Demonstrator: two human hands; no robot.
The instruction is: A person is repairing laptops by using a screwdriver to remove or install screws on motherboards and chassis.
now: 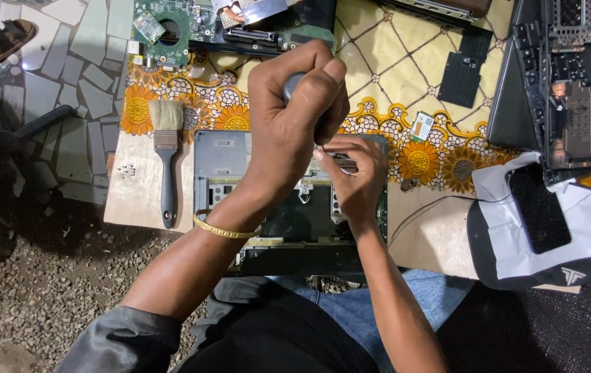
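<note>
Hands (295,117) hold screwdriver (294,84) upright, tip down on laptop chassis (223,162)

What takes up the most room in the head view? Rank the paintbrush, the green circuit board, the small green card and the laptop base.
Largest to smallest as they look:
1. laptop base, partly hidden by the hands
2. green circuit board, cut off at the top edge
3. paintbrush
4. small green card

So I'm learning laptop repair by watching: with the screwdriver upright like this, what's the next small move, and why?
Probably keep turning the screwdriver in place. The left hand grips its handle from above, the right hand steadies the shaft at the tip, and the tip sits on the opened laptop chassis.
</note>
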